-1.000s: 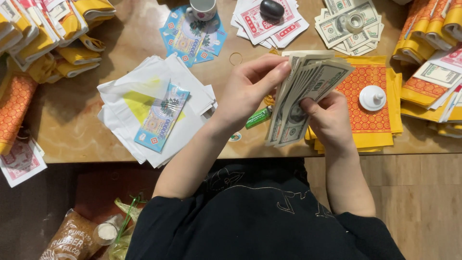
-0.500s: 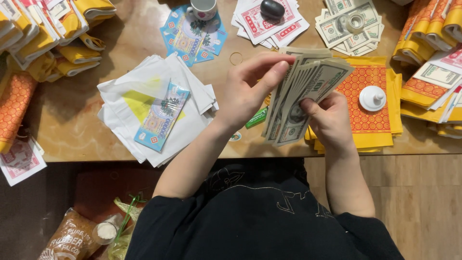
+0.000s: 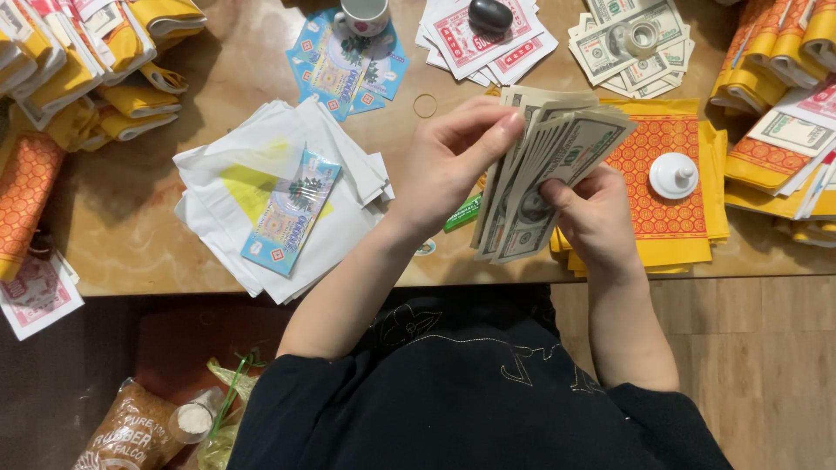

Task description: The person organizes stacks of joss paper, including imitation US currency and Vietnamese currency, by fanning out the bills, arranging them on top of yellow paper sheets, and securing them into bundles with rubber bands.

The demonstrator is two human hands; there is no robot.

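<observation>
Item: fanned banknotes [image 3: 544, 178], held over the table [image 3: 157, 248] edge.
I see right hand [image 3: 596, 218] clamped at the fan's 5 o'clock; left hand [image 3: 448, 165] pinching its 10 o'clock edge.

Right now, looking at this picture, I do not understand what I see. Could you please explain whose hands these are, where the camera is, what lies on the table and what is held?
There is no machine here. The camera sits on a person's head and looks down, so both hands are that person's own. The left hand and the right hand together hold a fanned stack of banknote-like papers. On the wooden table lie white sheets with a blue note on top, a yellow and orange paper pile bearing a white knob, a cup, a rubber band and more paper bundles around the edges.
</observation>
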